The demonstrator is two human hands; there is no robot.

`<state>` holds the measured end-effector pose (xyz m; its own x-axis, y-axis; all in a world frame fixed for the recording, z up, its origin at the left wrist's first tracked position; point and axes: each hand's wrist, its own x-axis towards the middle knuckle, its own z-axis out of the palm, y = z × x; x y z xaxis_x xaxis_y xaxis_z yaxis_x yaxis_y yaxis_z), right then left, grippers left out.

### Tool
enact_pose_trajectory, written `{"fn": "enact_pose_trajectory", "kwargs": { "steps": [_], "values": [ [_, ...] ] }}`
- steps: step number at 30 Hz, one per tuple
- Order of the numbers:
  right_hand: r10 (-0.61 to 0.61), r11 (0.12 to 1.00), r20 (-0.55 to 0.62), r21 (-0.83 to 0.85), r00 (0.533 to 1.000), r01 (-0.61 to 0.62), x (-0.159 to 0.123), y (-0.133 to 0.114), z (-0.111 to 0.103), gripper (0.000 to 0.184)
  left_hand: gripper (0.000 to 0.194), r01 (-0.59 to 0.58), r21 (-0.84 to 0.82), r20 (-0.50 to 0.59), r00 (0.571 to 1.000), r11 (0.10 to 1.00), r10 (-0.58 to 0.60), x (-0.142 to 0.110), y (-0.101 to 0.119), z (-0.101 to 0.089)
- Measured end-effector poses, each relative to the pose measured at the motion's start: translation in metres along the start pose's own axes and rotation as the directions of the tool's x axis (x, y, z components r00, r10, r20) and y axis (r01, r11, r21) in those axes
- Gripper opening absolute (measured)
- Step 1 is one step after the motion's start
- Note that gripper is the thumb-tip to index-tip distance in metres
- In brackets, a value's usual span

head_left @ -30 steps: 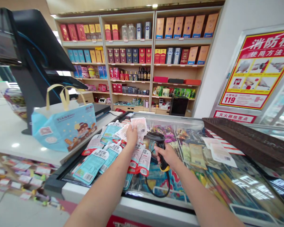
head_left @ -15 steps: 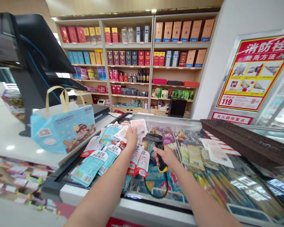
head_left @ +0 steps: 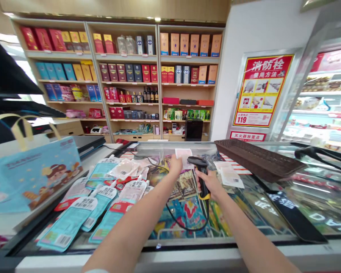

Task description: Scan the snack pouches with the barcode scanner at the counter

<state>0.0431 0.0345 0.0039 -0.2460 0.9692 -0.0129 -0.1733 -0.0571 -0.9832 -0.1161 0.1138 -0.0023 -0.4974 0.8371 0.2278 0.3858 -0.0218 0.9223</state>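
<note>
Between its thumb and fingers, my left hand (head_left: pixel 176 166) pinches a flat pale-pink packet (head_left: pixel 185 154) above the freezer's glass top. My right hand (head_left: pixel 209 181) is wrapped round the handle of a black and yellow barcode scanner (head_left: pixel 198 162), whose head is close beside the packet. From the handle a black cable loops down over the glass. Blue and red-and-white spouted pouches (head_left: pixel 71 218) lie piled to the left, with similar pale flat packets (head_left: pixel 125 168) on top. More pale flat packets (head_left: pixel 229 175) rest on the glass, right of the scanner.
A brown woven tray (head_left: pixel 255 159) sits on the freezer (head_left: pixel 165 258) at the right. On the left counter stand a blue shopping bag (head_left: pixel 45 170) and a dark monitor (head_left: pixel 8 72). Shelves of boxes and bottles (head_left: pixel 125 77) line the back wall.
My left hand has moved the pale packet away from the pouch pile, rightward to the scanner head. The view has turned right. My right hand still grips the scanner.
</note>
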Motion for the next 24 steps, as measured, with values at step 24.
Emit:
{"fn": "enact_pose_trajectory", "kwargs": {
  "steps": [24],
  "values": [
    [-0.050,0.995,-0.205,0.078,0.977,0.067,-0.007,-0.008,-0.096,0.033,0.053,-0.074,0.305,0.080,0.995,0.950,0.052,-0.033,0.020,0.128]
  ]
}}
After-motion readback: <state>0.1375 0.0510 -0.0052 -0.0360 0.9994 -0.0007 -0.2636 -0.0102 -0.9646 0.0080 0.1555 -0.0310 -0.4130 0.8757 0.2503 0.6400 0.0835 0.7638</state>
